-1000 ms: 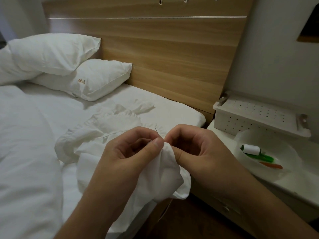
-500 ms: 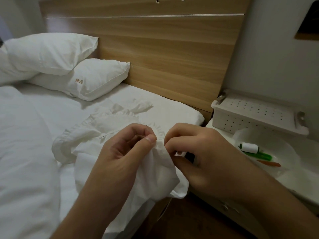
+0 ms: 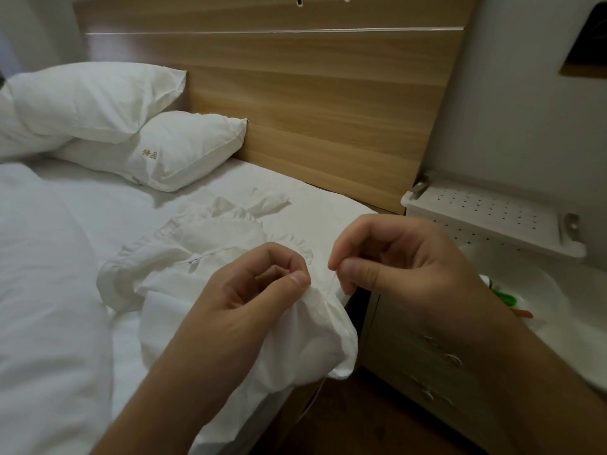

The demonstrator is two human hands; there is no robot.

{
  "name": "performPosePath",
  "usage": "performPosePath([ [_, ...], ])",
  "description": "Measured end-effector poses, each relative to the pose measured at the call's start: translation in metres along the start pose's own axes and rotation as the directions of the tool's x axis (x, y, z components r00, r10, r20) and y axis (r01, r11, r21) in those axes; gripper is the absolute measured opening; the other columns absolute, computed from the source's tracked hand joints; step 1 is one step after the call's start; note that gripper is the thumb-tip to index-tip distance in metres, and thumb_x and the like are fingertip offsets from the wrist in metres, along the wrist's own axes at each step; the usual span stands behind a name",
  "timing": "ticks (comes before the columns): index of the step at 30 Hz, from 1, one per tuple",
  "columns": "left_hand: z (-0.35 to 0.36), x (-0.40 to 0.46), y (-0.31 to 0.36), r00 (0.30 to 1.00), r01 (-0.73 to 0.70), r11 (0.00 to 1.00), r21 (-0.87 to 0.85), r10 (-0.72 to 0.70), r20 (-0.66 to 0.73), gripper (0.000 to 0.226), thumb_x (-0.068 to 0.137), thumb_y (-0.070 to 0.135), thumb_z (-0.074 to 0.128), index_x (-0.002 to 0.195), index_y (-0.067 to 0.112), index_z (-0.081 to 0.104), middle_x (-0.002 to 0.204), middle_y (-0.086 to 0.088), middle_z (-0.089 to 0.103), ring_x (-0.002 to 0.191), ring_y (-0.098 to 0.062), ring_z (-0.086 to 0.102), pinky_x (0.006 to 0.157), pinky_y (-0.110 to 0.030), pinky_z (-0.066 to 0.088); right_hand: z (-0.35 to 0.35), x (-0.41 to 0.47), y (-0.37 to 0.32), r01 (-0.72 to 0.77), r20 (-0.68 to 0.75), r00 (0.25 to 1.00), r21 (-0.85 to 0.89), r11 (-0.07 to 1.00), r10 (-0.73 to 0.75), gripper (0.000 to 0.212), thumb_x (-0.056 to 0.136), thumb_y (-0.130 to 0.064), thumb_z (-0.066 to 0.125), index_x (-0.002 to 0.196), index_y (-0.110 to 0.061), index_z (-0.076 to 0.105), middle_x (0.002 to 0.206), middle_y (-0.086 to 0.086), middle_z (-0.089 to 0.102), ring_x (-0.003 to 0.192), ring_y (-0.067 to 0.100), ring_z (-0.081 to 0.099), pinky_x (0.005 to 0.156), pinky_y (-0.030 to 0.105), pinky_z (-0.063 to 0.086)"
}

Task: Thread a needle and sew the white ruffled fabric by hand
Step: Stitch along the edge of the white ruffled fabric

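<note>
Bed (image 3: 82, 274) edge underneath: left hand (image 3: 249, 303) pinching fabric (image 3: 315, 343) near centre; right hand (image 3: 394, 257) just right, nearer the stitch, pinching thread (image 3: 332, 284) and drawing it up-right along its slant.

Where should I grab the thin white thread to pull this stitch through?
Probably take the thin white thread just above the white ruffled fabric, from the right side. It rises taut from the fold that the left hand pinches up to the right hand pinching its upper end, so that short span is exposed.
</note>
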State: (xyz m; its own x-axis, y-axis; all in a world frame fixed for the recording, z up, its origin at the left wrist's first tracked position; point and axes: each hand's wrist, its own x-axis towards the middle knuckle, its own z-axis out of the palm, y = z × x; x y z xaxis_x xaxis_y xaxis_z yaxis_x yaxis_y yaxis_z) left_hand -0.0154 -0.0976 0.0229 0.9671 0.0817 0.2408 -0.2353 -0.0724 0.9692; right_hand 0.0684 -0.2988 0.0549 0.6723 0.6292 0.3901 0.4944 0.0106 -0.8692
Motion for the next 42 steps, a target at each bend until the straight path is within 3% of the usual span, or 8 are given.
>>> performPosePath([
  [5, 0.0, 0.0, -0.004, 0.997, 0.028, 1.0, 0.012, -0.029, 0.069, 0.019, 0.092, 0.028, 0.067, 0.095, 0.01, 0.073, 0.096, -0.029, 0.064, 0.092, -0.045, 0.061, 0.081, -0.047, 0.042, 0.007, 0.004, 0.002, 0.039, -0.008, 0.999, -0.031, 0.999, -0.039, 0.011, 0.092, 0.002, 0.069, 0.097, -0.007, 0.073, 0.085, 0.003, 0.072, 0.082, 0.023, 0.071, 0.078, 0.031, 0.059],
  [10, 0.001, 0.0, -0.004, 0.994, 0.059, 0.998, -0.025, -0.056, 0.094, 0.018, 0.091, 0.026, 0.07, 0.095, 0.01, 0.076, 0.091, -0.026, 0.069, 0.085, -0.041, 0.064, 0.078, -0.048, 0.046, 0.012, 0.006, 0.002, 0.043, -0.024, 0.999, -0.105, 0.994, -0.045, 0.014, 0.092, 0.0, 0.071, 0.097, -0.012, 0.075, 0.089, 0.001, 0.074, 0.089, 0.027, 0.071, 0.078, 0.048, 0.059],
  [13, 0.0, 0.0, -0.004, 0.991, 0.071, 0.996, -0.058, -0.063, 0.119, 0.017, 0.092, 0.022, 0.069, 0.096, 0.008, 0.077, 0.091, -0.021, 0.074, 0.09, -0.049, 0.065, 0.082, -0.05, 0.047, 0.011, 0.008, 0.003, 0.037, -0.02, 0.999, -0.099, 0.994, -0.039, 0.013, 0.092, 0.001, 0.07, 0.098, -0.01, 0.075, 0.089, 0.001, 0.073, 0.088, 0.026, 0.07, 0.078, 0.041, 0.061],
  [20, -0.004, 0.0, -0.005, 0.985, 0.077, 0.994, -0.08, -0.063, 0.16, 0.016, 0.09, 0.018, 0.069, 0.095, 0.007, 0.079, 0.092, -0.018, 0.073, 0.093, -0.032, 0.068, 0.088, -0.046, 0.049, 0.009, 0.01, 0.007, -0.07, -0.003, 0.997, 0.114, 0.991, 0.071, 0.011, 0.094, 0.005, 0.065, 0.097, -0.003, 0.073, 0.08, 0.004, 0.069, 0.076, 0.018, 0.067, 0.072, 0.028, 0.055],
  [25, -0.004, 0.001, -0.005, 0.982, 0.054, 0.994, -0.099, -0.034, 0.188, 0.013, 0.09, 0.02, 0.073, 0.091, 0.008, 0.077, 0.087, -0.013, 0.07, 0.089, -0.028, 0.064, 0.084, -0.043, 0.047, 0.01, 0.011, 0.013, -0.167, 0.053, 0.986, 0.29, 0.942, 0.158, 0.012, 0.096, 0.003, 0.061, 0.098, -0.001, 0.072, 0.075, 0.011, 0.063, 0.071, 0.02, 0.058, 0.065, 0.028, 0.049],
  [28, -0.004, 0.0, -0.006, 0.994, 0.028, 0.991, -0.129, -0.014, 0.108, 0.024, 0.086, 0.031, 0.074, 0.092, 0.008, 0.077, 0.087, -0.014, 0.069, 0.089, -0.027, 0.063, 0.084, -0.042, 0.045, 0.009, 0.01, 0.013, -0.192, 0.07, 0.981, 0.239, 0.952, 0.18, 0.014, 0.096, 0.004, 0.061, 0.099, -0.001, 0.074, 0.077, 0.013, 0.065, 0.07, 0.02, 0.057, 0.064, 0.028, 0.049],
  [34, -0.001, 0.001, -0.002, 0.994, 0.038, 0.998, -0.04, -0.042, -0.1, 0.009, 0.089, 0.024, 0.081, 0.085, 0.016, 0.081, 0.083, -0.009, 0.075, 0.082, -0.018, 0.069, 0.082, -0.037, 0.05, 0.004, 0.008, 0.006, -0.208, 0.081, 0.976, 0.045, 0.977, 0.204, 0.015, 0.097, -0.002, 0.063, 0.093, -0.009, 0.075, 0.077, -0.001, 0.069, 0.072, 0.011, 0.061, 0.068, 0.024, 0.051],
  [42, 0.001, -0.002, 0.003, 0.999, 0.037, 0.985, 0.167, -0.036, -0.008, 0.013, 0.092, 0.019, 0.075, 0.085, 0.026, 0.083, 0.081, -0.002, 0.079, 0.082, -0.014, 0.075, 0.076, -0.025, 0.056, 0.01, 0.006, 0.003, -0.131, -0.027, 0.991, -0.11, 0.985, 0.129, 0.016, 0.099, -0.007, 0.062, 0.093, -0.017, 0.073, 0.086, -0.001, 0.071, 0.08, 0.01, 0.066, 0.072, 0.021, 0.054],
])
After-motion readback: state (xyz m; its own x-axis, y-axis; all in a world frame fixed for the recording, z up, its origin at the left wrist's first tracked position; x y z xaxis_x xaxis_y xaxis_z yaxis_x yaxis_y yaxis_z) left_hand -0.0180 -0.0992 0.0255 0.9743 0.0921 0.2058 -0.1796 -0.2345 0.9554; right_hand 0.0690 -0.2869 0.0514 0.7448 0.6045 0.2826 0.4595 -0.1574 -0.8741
